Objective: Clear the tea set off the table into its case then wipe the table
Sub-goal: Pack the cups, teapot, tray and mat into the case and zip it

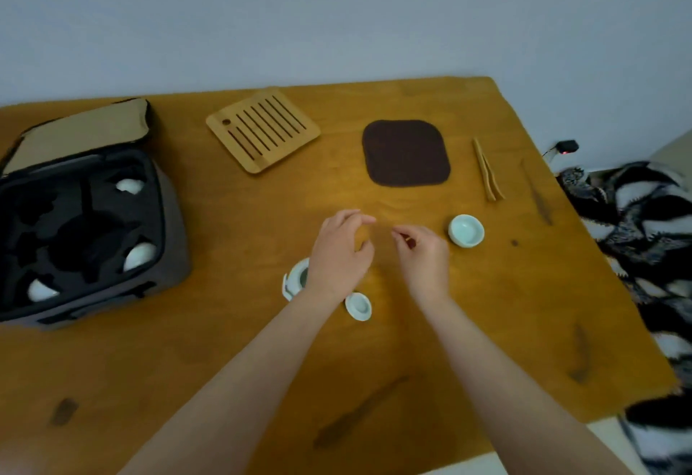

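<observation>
Centre frame, the left hand hides most of a pale glazed vessel, leaving only its rim in sight. Its grip is loosely spread and holds nothing. The right hand curls inward, and whether its grip pinches anything cannot be told. A small round cup sits below the left wrist, and a wider cup stands right of the hands on the wooden table. At left the fabric case, cut off by the frame edge, holds three pale pieces in black foam.
</observation>
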`<move>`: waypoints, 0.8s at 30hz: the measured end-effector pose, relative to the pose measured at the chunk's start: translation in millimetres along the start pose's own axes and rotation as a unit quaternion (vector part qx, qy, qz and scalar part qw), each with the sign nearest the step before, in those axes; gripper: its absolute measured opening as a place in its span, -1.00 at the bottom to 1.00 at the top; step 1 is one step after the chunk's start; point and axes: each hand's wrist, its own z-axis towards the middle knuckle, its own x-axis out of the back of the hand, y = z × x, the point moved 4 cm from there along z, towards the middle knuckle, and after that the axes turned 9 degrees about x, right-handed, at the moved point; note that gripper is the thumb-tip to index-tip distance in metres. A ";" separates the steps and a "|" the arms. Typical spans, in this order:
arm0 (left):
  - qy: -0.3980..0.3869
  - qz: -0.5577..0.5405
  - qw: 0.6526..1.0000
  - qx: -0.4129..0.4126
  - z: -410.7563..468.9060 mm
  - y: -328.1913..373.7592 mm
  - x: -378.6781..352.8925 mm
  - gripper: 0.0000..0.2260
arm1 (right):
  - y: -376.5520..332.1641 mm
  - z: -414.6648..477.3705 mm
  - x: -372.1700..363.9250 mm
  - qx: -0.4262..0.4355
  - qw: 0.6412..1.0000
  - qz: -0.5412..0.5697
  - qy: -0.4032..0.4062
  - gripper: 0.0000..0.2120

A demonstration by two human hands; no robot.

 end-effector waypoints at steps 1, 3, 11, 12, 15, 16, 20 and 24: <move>-0.013 -0.001 1.000 0.007 3.6 9.0 -17.5 -0.70 | 16.9 1.5 9.4 -0.021 1.000 -0.002 -0.001 -0.87; -0.040 0.000 0.999 0.021 11.8 26.5 -53.4 -0.71 | 50.4 3.7 28.1 -0.056 0.998 -0.005 0.003 -0.86; -0.064 -0.048 0.990 0.115 45.7 64.1 -151.5 -0.73 | 139.6 -1.6 67.1 -0.216 0.975 -0.045 0.034 -0.86; -0.058 -0.041 0.989 0.126 48.8 65.6 -157.9 -0.73 | 146.6 -2.8 67.5 -0.239 0.970 -0.027 0.043 -0.86; -0.044 -0.005 0.989 0.140 63.4 72.6 -174.9 -0.74 | 163.8 1.2 68.5 -0.298 0.953 0.019 0.057 -0.84; -0.041 0.007 0.989 0.142 68.6 73.8 -177.5 -0.73 | 165.7 3.4 66.3 -0.308 0.949 0.032 0.053 -0.85; -0.036 0.048 0.986 0.154 82.9 76.4 -179.9 -0.74 | 163.8 9.2 53.0 -0.329 0.939 0.094 0.034 -0.83; -0.024 0.038 0.987 0.157 83.3 72.8 -171.6 -0.77 | 155.3 10.4 48.2 -0.345 0.926 0.147 0.039 -0.86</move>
